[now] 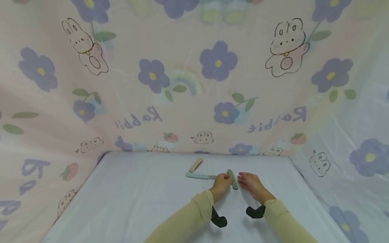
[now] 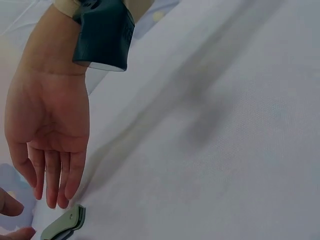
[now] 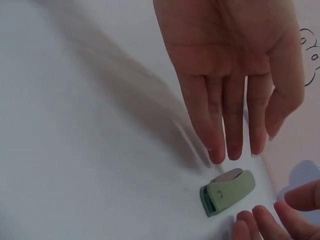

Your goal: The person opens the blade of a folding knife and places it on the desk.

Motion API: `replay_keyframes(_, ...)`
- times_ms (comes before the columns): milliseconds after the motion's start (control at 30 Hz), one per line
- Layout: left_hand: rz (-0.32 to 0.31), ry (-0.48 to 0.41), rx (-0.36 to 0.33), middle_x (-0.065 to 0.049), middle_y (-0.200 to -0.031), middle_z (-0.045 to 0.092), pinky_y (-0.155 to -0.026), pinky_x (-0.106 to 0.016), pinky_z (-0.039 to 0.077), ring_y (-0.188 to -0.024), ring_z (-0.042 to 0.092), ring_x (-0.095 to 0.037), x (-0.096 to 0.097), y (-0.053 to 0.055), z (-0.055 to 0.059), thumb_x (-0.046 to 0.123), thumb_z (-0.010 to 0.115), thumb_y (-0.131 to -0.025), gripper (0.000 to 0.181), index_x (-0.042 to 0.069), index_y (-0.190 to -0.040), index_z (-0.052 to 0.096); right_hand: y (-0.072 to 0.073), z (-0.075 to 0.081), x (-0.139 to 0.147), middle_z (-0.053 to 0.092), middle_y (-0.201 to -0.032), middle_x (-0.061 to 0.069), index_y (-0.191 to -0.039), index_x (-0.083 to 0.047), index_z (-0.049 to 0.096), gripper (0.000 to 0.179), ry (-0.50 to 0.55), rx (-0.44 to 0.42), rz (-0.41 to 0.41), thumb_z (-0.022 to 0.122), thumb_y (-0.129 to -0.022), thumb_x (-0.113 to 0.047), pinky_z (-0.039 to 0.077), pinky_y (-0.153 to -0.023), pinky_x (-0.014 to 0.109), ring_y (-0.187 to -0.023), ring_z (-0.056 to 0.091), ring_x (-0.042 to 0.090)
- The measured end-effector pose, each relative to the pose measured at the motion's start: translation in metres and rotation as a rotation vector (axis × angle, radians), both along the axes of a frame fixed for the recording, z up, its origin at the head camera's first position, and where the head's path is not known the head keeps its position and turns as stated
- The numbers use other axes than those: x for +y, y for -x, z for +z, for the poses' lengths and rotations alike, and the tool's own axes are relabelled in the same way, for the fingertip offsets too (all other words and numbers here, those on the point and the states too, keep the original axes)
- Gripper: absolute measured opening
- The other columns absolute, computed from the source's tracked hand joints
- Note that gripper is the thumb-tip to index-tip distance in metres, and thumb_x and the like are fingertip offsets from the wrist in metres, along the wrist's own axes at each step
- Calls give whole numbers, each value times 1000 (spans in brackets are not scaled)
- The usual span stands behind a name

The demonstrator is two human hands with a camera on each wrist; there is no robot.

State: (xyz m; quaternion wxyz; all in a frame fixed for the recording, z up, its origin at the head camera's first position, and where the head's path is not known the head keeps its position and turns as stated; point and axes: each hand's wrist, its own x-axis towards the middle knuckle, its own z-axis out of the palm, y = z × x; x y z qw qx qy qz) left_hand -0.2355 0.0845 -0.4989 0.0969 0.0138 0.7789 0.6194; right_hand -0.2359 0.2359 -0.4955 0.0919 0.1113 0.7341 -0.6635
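Note:
A green folding knife [image 1: 232, 179] rests on the white surface between both hands. In the right wrist view, part of a grey blade shows beside the handle of the green knife [image 3: 231, 192]. Over it, with fingers nearly straight, is my left hand [image 1: 221, 187]; the right wrist view shows the left hand's [image 3: 227, 60] fingertips close above the knife, contact unclear. On the other side my right hand [image 1: 254, 187] holds nothing, its fingers loosely extended toward the knife. The left wrist view shows the right hand's [image 2: 50, 115] palm, and the green knife [image 2: 65, 222] at the bottom edge.
Left of the hands lies a light teal folding knife [image 1: 197, 175] with its blade out, pointing toward my left hand. Behind it is a peach-coloured folding knife [image 1: 196, 165]. A printed curtain [image 1: 188, 114] surrounds the white table [image 1: 127, 202]. Dark wrist devices [image 1: 219, 219] hang from both wrists.

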Motion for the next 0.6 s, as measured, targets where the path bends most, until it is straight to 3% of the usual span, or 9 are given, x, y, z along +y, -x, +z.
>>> replay_keyframes(233,41,80,45,-5,-95,61,-80,-34,48,-91,57,-19,8,1,-12,12,63,-84,27,-3,-106,60,-2,-9,0,35,-135,35,-133,16,33,45,-8,-5,47,36,-100,-15,39,-99,43,-122,42,40)
replay_keyframes(600,90,42,32,-5,-96,62,-82,-35,48,-95,57,-21,15,4,-13,13,63,-85,27,-3,-107,62,-3,-1,-7,42,-130,33,-131,17,34,45,56,-17,-3,40,-99,-14,40,-99,41,-118,48,35)
